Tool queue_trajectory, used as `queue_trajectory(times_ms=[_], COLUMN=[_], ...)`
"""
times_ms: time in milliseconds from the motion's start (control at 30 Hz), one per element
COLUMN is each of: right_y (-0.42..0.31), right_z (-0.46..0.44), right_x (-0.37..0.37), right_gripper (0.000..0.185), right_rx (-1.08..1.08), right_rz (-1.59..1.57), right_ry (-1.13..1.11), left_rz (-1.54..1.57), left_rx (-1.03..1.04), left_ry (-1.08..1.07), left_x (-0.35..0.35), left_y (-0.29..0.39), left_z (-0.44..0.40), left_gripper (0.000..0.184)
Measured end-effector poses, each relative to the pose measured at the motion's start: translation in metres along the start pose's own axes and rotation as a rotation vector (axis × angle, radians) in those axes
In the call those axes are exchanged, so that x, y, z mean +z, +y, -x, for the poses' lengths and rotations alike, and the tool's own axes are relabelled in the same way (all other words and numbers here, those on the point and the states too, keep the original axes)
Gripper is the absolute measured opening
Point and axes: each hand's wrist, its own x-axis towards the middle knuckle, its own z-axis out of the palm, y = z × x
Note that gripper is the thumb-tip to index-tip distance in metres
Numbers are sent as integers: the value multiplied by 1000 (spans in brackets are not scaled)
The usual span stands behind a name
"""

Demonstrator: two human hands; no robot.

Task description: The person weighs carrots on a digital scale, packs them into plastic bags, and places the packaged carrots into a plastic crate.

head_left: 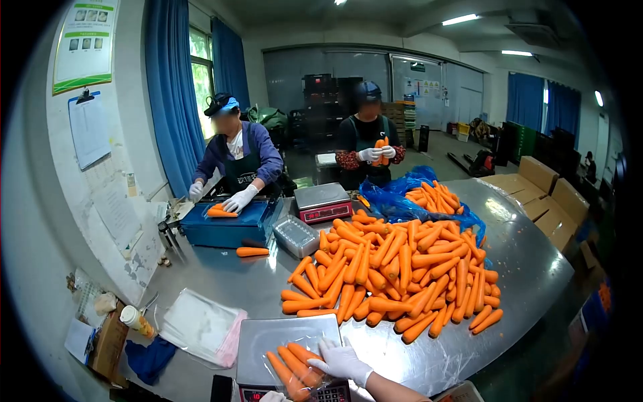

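A clear plastic bag of carrots lies on the steel plate of a weighing scale at the bottom of the head view. Three carrots show inside it. My right hand, in a white glove, rests against the bag's right side with thumb and fingers spread. Of my left hand only a bit of white glove appears at the lower edge, near the bag's bottom end; its fingers are hidden. Beyond the scale spreads a large heap of loose carrots on the steel table.
Flat plastic bags are stacked left of my scale. Across the table, one co-worker works at a blue machine; another co-worker holds carrots. A second scale, a clear box and a blue bag stand mid-table.
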Motion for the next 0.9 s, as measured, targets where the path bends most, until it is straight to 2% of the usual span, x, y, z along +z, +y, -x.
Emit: queue_trajectory(times_ms=[67,100,133,200,333,467,533,567,600,667,800,867,900], right_y=[-4,-17,-36,-58,-45,-48,-35,-25,-16,9,26,28,26], right_z=[2,-1,2,-1,-19,-6,6,8,8,-2,-4,9,19], right_x=[12,12,10,29,66,39,27,23,18,27,21,6,7], right_gripper=[60,57,49,48,42,47,51,57,62,64,65,63,56], right_rx=[-37,-197,-352,-656,-670,-609,-436,-301,-221,-263,-245,-105,-51], right_rz=[570,425,211,465,388,303,226,428,388,117,-117,-180,136], right_ry=[382,440,369,240,89,-80,257,194,128,147,96,44,209], left_rz=[59,97,91,88,36,93,215,233,238,205,328,441,559], left_rx=[-19,-39,-40,-6,-21,-5,-87,-82,-91,-87,-101,-111,-125], left_ry=[5,-4,-9,-12,-18,-21,97,78,78,43,-33,-80,-126], left_x=[-2,-1,0,0,1,5,13,13,13,20,22,14,8], left_y=[0,6,6,2,1,1,7,2,-3,5,4,-1,-4], left_z=[2,6,6,8,7,11,16,14,13,14,9,5,2], left_gripper=[28,24,24,19,16,13,14,14,14,12,5,4,4])
